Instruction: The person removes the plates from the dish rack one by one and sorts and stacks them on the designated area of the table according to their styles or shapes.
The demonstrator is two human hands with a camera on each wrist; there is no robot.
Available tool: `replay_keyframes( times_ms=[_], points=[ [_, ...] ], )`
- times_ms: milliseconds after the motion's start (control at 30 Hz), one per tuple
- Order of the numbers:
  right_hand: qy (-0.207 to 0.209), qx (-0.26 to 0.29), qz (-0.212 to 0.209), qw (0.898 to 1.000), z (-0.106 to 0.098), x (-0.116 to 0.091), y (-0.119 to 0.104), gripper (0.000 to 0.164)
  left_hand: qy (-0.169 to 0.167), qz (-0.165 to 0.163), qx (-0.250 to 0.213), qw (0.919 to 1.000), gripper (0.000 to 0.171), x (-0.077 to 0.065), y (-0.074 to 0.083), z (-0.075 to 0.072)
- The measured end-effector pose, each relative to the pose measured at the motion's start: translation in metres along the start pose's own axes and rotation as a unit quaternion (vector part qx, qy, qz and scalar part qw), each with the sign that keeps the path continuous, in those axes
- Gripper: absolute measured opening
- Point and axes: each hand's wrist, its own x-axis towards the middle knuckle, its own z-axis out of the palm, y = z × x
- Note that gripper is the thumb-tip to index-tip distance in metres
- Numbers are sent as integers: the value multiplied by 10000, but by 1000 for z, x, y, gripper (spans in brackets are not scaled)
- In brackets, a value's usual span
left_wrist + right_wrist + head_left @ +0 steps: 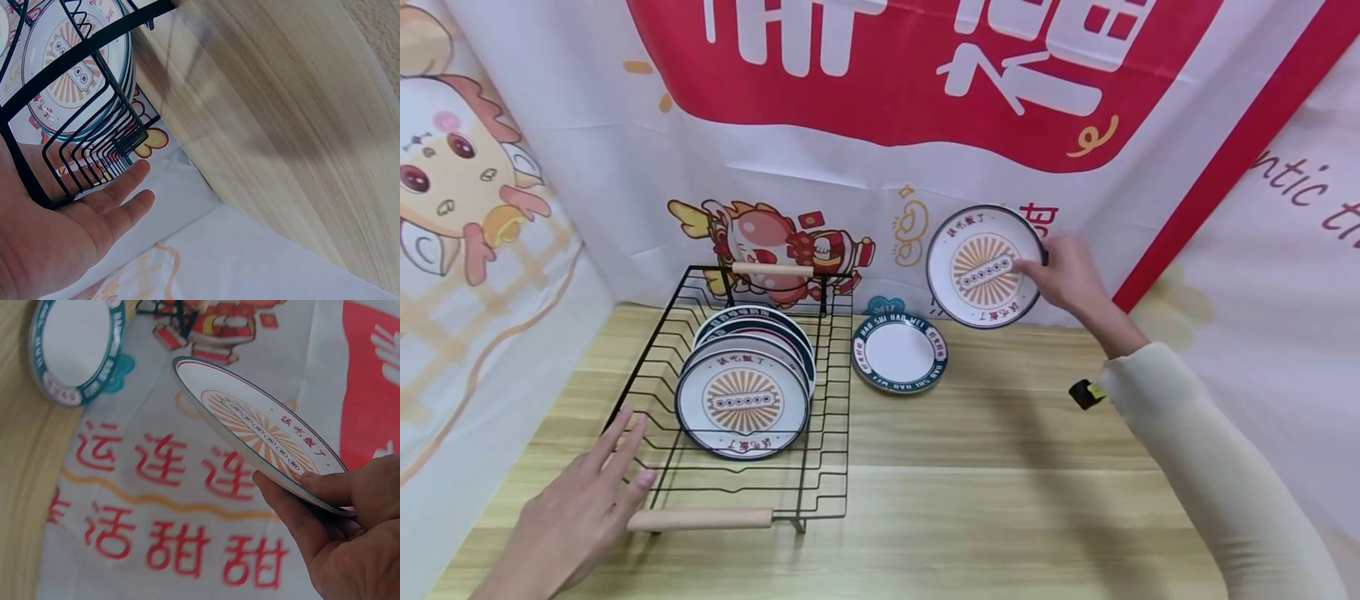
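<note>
As the right hand [1067, 271] pinched a sunburst-patterned plate [987, 267] by its right rim, up it hung at the far right, well clear of the wooden-handled wire dish rack [700, 519]! Over there, the left hand [576, 500] lay fingers extended, gripping nothing, at the rack's near left corner; a green-rimmed plate [900, 353] sat just right of the rack.

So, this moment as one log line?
right fingers: pinch sunburst plate; left fingers: at dish rack; racked: several plates; table: green-rimmed plate
</note>
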Motion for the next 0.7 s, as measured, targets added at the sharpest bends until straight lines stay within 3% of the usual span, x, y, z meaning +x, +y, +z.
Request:
replay_keyframes(
  times_ms=[267,500,700],
  points=[
    [-653,304,851,9938,1,2,63,42,25,0,-24,10000,70,-2,0,0],
    [-986,1028,1811,9731,22,1,108,44,56,-8,-13,10000,71,-2,0,-2],
    [-1120,1032,2026,9673,41,-3,135,45,11,-29,-30,10000,70,-1,2,-2]
  ],
)
